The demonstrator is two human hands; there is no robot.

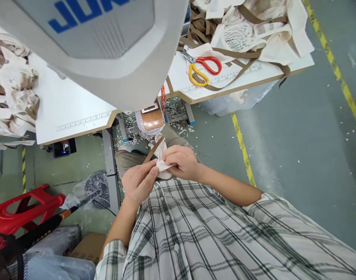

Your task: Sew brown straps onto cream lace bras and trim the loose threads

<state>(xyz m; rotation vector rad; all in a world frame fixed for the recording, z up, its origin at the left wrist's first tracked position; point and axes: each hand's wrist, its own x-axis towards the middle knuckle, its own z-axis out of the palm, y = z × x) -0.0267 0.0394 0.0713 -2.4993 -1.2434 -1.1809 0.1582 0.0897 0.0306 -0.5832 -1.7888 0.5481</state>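
Close in front of my shirt, both hands pinch a small white fabric piece (161,165) with a brown strap (153,151) running up from it. My left hand (139,179) grips the fabric's left side between thumb and fingers. On the other side, my right hand (182,161) is closed on the fabric, its fingers folded inward. Part of the cloth is hidden under the fingers. Just beyond the hands is the sewing machine's narrow work end (151,118), below the large white machine head (131,74).
Scissors (201,70) with red and yellow handles lie on the right table (192,91). White pieces and brown straps pile up at right (239,37) and left (16,83). The left table edge (73,136) is near. A red stool (23,212) stands lower left.
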